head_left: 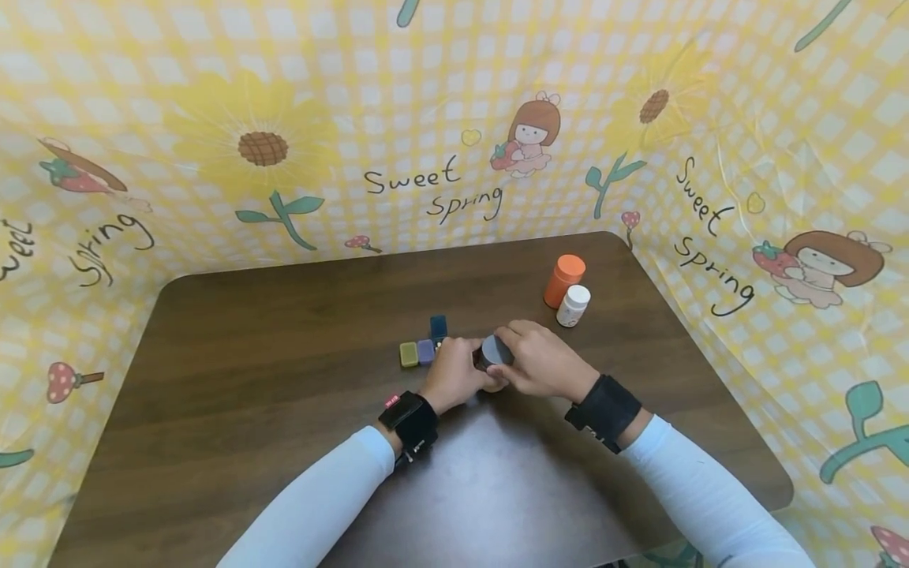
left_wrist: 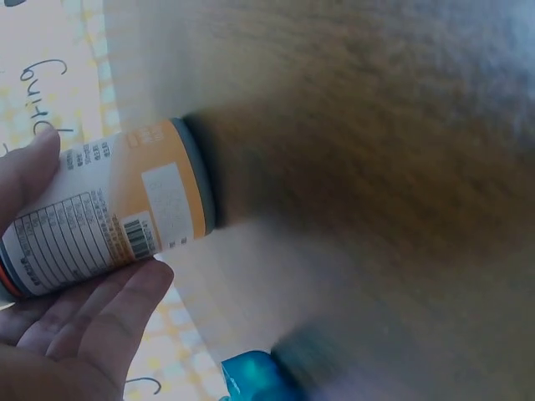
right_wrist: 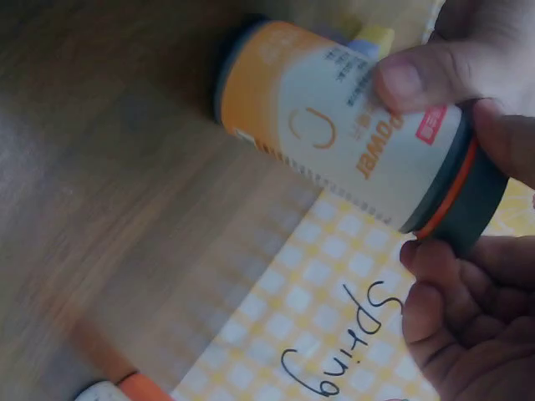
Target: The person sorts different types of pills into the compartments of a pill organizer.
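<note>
Between both hands is a supplement bottle (left_wrist: 92,200) with an orange and white label and a dark lid (right_wrist: 472,205). My left hand (head_left: 454,371) grips the bottle's body, thumb on one side and fingers on the other. With its thumb and fingers my right hand (head_left: 543,359) grips the lid, which an orange ring borders. In the head view the grey lid top faces up. Beside the left hand are small coloured boxes: yellow-green (head_left: 408,354), purple (head_left: 425,352) and dark blue (head_left: 438,326). Whether the bottle's base touches the table cannot be told.
An orange bottle (head_left: 566,281) and a smaller white bottle (head_left: 573,306) stand together at the right rear of the brown wooden table (head_left: 284,331). A yellow checked cloth (head_left: 398,95) with printed flowers hangs behind the table and at its sides.
</note>
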Demonstrator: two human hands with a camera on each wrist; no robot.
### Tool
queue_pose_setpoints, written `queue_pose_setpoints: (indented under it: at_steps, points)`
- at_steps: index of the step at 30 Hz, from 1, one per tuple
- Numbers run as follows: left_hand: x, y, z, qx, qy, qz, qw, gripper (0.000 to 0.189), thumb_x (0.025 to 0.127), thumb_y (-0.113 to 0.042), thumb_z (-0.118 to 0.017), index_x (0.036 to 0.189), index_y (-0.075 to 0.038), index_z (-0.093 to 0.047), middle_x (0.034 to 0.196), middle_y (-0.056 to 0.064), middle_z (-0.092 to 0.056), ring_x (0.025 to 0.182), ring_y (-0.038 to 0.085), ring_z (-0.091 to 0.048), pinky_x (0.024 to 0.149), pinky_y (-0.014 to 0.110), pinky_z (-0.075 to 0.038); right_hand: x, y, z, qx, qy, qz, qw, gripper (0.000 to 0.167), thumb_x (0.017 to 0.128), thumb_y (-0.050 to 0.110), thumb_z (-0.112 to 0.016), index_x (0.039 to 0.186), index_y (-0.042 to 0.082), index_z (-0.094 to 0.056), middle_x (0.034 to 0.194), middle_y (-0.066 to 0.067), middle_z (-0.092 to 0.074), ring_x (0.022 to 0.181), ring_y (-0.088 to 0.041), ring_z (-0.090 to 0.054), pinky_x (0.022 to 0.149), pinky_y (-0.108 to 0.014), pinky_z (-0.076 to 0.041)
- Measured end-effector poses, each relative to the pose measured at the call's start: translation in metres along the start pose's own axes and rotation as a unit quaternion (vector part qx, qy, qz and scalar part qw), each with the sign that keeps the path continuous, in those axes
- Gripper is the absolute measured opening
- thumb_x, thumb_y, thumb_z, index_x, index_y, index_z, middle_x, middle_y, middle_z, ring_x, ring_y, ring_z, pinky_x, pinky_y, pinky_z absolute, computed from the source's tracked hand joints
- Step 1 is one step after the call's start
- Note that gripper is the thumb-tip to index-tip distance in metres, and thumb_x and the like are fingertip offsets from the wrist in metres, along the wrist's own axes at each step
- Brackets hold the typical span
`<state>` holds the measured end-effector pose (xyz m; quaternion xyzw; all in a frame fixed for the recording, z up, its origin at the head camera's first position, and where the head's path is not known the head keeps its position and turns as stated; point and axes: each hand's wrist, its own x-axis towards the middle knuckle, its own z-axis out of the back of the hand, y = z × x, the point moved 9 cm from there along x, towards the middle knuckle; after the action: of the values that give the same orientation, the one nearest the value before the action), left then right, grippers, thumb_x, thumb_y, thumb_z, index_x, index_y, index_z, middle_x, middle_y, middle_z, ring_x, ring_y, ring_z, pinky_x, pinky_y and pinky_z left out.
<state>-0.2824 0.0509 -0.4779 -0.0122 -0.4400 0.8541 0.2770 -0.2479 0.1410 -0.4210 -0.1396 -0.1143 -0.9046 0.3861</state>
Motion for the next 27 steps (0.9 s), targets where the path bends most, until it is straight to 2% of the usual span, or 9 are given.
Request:
queue_pose_setpoints:
  at_steps: [5, 10, 14, 16, 19, 21, 23, 25, 27]
  points:
    - [-0.002, -0.001, 0.003, 0.007, -0.001, 0.004, 1.0, 0.018, 0.081, -0.017, -0.088, 0.092, -0.009, -0.076, 0.072, -0.003, -0.069, 0.059, 0.003, -0.058, 0.053, 0.021, -0.048, 0.001, 0.004, 0.001, -0.005, -0.008, -0.012, 0.9999, 0.044, 0.091, 0.028, -0.078, 0.114, -0.008, -0.067, 0.093, -0.011, -0.064, 0.079, -0.021, -0.057, 0.072, -0.037, -0.052]
    - [0.0, -0.004, 0.003, 0.05, 0.003, 0.003, 0.9987, 0.022, 0.082, -0.023, -0.087, 0.094, -0.01, -0.075, 0.079, -0.002, -0.072, 0.065, 0.004, -0.061, 0.057, 0.022, -0.049, 0.002, 0.0, 0.0, 0.014, 0.031, -0.03, 0.999, 0.044, 0.091, 0.022, -0.079, 0.119, -0.008, -0.064, 0.098, -0.012, -0.062, 0.079, -0.019, -0.056, 0.068, -0.033, -0.051]
    - [-0.002, -0.005, 0.0, 0.064, 0.031, 0.012, 0.9974, 0.04, 0.079, -0.031, -0.091, 0.107, -0.008, -0.073, 0.091, 0.003, -0.074, 0.073, 0.012, -0.063, 0.062, 0.026, -0.05, -0.004, -0.009, 0.003, 0.035, 0.052, -0.055, 0.9965, 0.049, 0.093, 0.028, -0.078, 0.123, -0.007, -0.061, 0.098, -0.01, -0.061, 0.078, -0.016, -0.054, 0.065, -0.029, -0.049]
    - [-0.006, -0.002, 0.004, 0.068, 0.045, 0.031, 0.9962, 0.053, 0.078, -0.032, -0.092, 0.119, -0.004, -0.072, 0.105, 0.009, -0.075, 0.085, 0.018, -0.069, 0.071, 0.031, -0.055, -0.011, -0.016, 0.015, 0.042, 0.036, -0.072, 0.9959, 0.049, 0.094, 0.032, -0.077, 0.122, -0.005, -0.061, 0.098, -0.008, -0.061, 0.079, -0.016, -0.055, 0.065, -0.029, -0.049]
    - [-0.013, 0.009, 0.022, 0.095, 0.045, 0.062, 0.9925, 0.061, 0.081, -0.031, -0.089, 0.129, 0.0, -0.068, 0.12, 0.016, -0.072, 0.101, 0.028, -0.071, 0.083, 0.04, -0.058, -0.028, -0.035, 0.051, 0.047, -0.028, -0.119, 0.9914, 0.046, 0.092, 0.03, -0.078, 0.118, -0.004, -0.062, 0.096, -0.01, -0.062, 0.079, -0.019, -0.057, 0.065, -0.034, -0.049]
    - [-0.016, 0.021, 0.041, 0.126, 0.029, 0.078, 0.9885, 0.057, 0.083, -0.03, -0.087, 0.129, -0.002, -0.069, 0.121, 0.016, -0.072, 0.103, 0.029, -0.071, 0.086, 0.044, -0.058, -0.043, -0.052, 0.083, 0.036, -0.084, -0.16, 0.9829, 0.044, 0.089, 0.027, -0.079, 0.115, -0.005, -0.063, 0.095, -0.014, -0.064, 0.079, -0.024, -0.058, 0.066, -0.038, -0.049]
    - [-0.017, 0.033, 0.06, 0.149, 0.007, 0.094, 0.9843, 0.051, 0.084, -0.029, -0.087, 0.125, -0.004, -0.071, 0.121, 0.014, -0.072, 0.101, 0.028, -0.072, 0.085, 0.044, -0.058, -0.061, -0.075, 0.109, 0.02, -0.122, -0.218, 0.9681, 0.044, 0.087, 0.024, -0.079, 0.114, -0.008, -0.063, 0.092, -0.019, -0.065, 0.077, -0.03, -0.06, 0.063, -0.043, -0.048]
    - [-0.019, 0.046, 0.076, 0.163, -0.007, 0.109, 0.9806, 0.047, 0.085, -0.029, -0.086, 0.123, -0.005, -0.072, 0.122, 0.013, -0.072, 0.101, 0.028, -0.071, 0.085, 0.045, -0.058, -0.079, -0.099, 0.123, -0.002, -0.131, -0.275, 0.9523, 0.046, 0.088, 0.024, -0.078, 0.114, -0.011, -0.062, 0.092, -0.023, -0.064, 0.076, -0.034, -0.059, 0.061, -0.043, -0.046]
    - [-0.021, 0.056, 0.085, 0.168, -0.01, 0.123, 0.9781, 0.046, 0.086, -0.029, -0.086, 0.123, -0.005, -0.073, 0.124, 0.014, -0.071, 0.106, 0.031, -0.07, 0.087, 0.048, -0.057, -0.094, -0.123, 0.123, -0.013, -0.111, -0.323, 0.9396, 0.045, 0.09, 0.025, -0.076, 0.111, -0.013, -0.062, 0.089, -0.024, -0.062, 0.072, -0.035, -0.057, 0.056, -0.041, -0.043]
